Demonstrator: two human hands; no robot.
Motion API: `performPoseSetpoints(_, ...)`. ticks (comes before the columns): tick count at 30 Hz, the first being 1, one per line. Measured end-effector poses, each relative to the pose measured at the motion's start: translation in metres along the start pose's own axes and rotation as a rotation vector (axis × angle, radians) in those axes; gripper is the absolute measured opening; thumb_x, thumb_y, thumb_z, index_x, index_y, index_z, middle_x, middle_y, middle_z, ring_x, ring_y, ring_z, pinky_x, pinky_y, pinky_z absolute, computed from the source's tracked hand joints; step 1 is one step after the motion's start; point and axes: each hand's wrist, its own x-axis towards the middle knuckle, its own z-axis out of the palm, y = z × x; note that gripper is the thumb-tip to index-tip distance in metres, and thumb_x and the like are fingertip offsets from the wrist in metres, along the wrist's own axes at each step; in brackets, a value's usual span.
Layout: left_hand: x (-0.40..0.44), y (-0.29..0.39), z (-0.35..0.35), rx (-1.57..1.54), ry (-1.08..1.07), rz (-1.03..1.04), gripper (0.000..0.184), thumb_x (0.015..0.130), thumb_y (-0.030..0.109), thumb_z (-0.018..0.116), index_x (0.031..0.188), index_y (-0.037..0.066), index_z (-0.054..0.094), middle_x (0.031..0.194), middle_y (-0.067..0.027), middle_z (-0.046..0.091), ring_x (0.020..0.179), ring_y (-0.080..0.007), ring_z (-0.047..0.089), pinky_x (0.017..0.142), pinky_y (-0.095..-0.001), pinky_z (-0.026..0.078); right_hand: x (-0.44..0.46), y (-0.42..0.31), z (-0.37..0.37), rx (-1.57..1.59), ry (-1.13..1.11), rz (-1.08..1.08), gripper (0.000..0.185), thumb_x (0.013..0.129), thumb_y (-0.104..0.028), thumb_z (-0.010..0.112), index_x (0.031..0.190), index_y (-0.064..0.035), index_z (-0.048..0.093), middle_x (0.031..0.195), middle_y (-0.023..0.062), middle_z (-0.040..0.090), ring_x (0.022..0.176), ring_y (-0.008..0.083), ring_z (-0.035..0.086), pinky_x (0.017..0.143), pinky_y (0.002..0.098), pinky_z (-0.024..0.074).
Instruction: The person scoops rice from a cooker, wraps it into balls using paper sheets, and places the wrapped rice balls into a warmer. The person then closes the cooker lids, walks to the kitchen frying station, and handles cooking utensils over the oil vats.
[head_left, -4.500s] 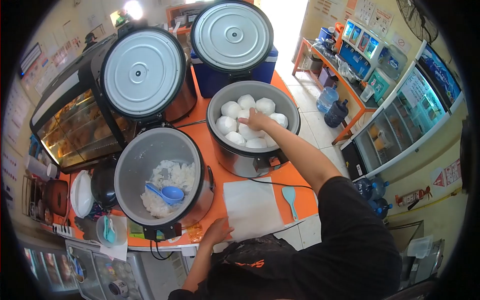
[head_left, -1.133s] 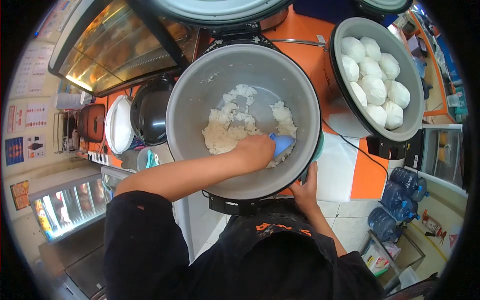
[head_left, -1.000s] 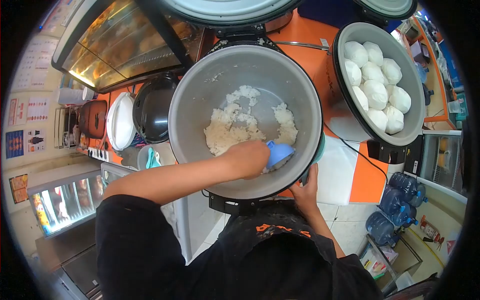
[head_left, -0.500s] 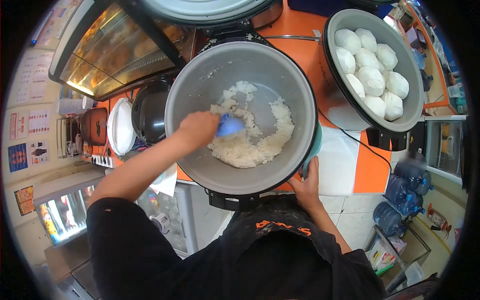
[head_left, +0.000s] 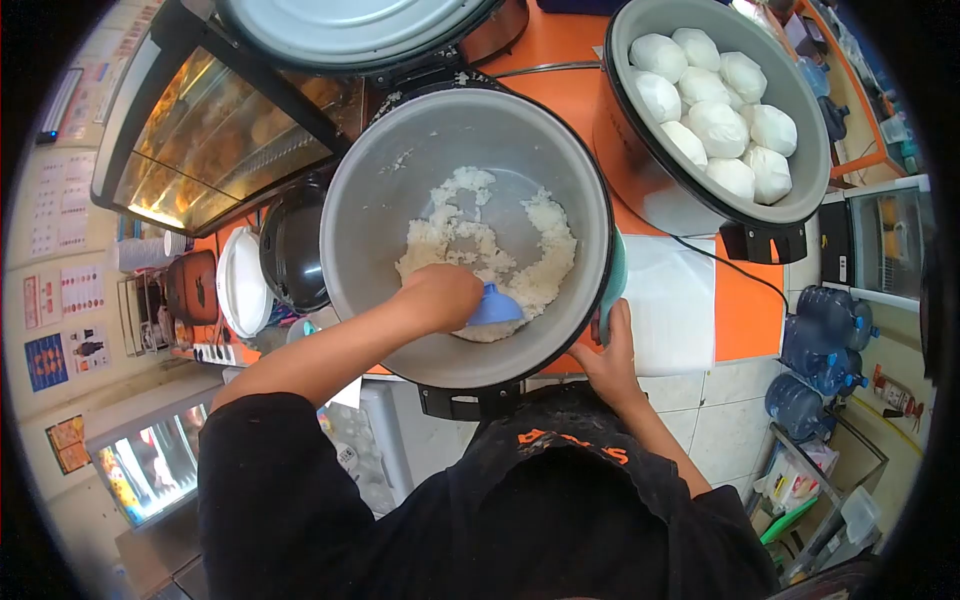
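My left hand (head_left: 447, 297) reaches into the open grey rice cooker (head_left: 350, 200), closed round the handle of a blue scoop (head_left: 495, 307). The scoop touches white rice (head_left: 545, 265), which lies in a broken ring on the bottom. At the cooker's lower right side my right hand (head_left: 612, 365) is closed on its dark side handle, thumb pointing up. A teal object (head_left: 616, 275) shows beside the rim, mostly hidden. To the upper right, a second cooker (head_left: 815, 130) holds several white wrapped balls (head_left: 718, 128).
White paper (head_left: 665, 300) lies on the orange table (head_left: 745, 335), with a black cord across it. A raised lid (head_left: 350, 30) stands behind the cooker. A glass food case (head_left: 220, 120), a black pan (head_left: 295, 250) and a white oval dish (head_left: 242, 283) are at the left.
Before, both lids and the scoop lying in the rice were seen, with a hand among the balls. Since then my left hand has swept the scoop through the rice, lately down and right; the rice has spread.
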Motion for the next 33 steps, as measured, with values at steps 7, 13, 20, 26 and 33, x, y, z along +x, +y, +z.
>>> performPoseSetpoints(7, -0.05, -0.029, -0.014, -0.194, -0.008, 0.18, 0.054, 0.084, 0.008, 0.065, 0.137, 0.009, 0.059, 0.097, -0.0189, 0.071, 0.09, -0.0347, 0.069, 0.075, -0.0469, 0.054, 0.003, -0.007, -0.004, -0.049, 0.044, -0.025, 0.055, 0.072, -0.01, 0.085, 0.109, -0.0015, 0.046, 0.091, 0.0065, 0.036, 0.079, 0.0182, 0.039, 0.071, 0.0306, 0.0391)
performPoseSetpoints(13, -0.094, -0.074, -0.023, -1.099, -0.215, 0.033, 0.06, 0.089, 0.012, 0.066, 0.147, 0.01, 0.052, 0.079, -0.0022, 0.057, 0.055, -0.0091, 0.048, 0.048, -0.0257, 0.037, 0.002, -0.034, -0.044, -0.234, 0.069, -0.205, 0.061, 0.09, -0.006, 0.068, 0.139, 0.0023, 0.034, 0.097, 0.0118, 0.046, 0.084, 0.0258, 0.048, 0.076, 0.0343, 0.0441)
performPoseSetpoints(20, -0.121, -0.051, 0.036, -2.064, 0.177, 0.221, 0.057, 0.095, 0.01, 0.06, 0.15, 0.007, 0.045, 0.074, 0.0037, 0.046, 0.045, 0.0007, 0.033, 0.037, -0.0172, 0.024, 0.027, -0.133, -0.041, -0.352, -0.104, -0.473, 0.06, 0.095, 0.002, 0.055, 0.152, 0.0004, 0.039, 0.098, 0.02, 0.056, 0.087, 0.0375, 0.059, 0.079, 0.0436, 0.0499)
performPoseSetpoints(26, -0.116, -0.019, 0.057, -2.003, 0.5, 0.241, 0.06, 0.095, 0.011, 0.059, 0.152, 0.006, 0.042, 0.071, 0.0047, 0.044, 0.046, -0.0006, 0.035, 0.037, -0.0179, 0.027, 0.047, -0.159, 0.023, -0.556, -0.205, -0.619, 0.06, 0.091, 0.002, 0.055, 0.15, -0.0036, 0.044, 0.099, 0.0156, 0.054, 0.08, 0.0336, 0.062, 0.069, 0.0413, 0.0525)
performPoseSetpoints(33, -0.11, -0.003, 0.066, -1.791, 0.683, 0.138, 0.06, 0.095, 0.013, 0.061, 0.151, 0.001, 0.042, 0.075, 0.0022, 0.05, 0.046, -0.002, 0.038, 0.038, -0.0204, 0.03, 0.051, -0.181, 0.046, -0.895, -0.209, -0.69, 0.062, 0.083, 0.002, 0.058, 0.145, -0.0007, 0.049, 0.102, 0.0155, 0.055, 0.081, 0.0329, 0.067, 0.064, 0.0441, 0.056)
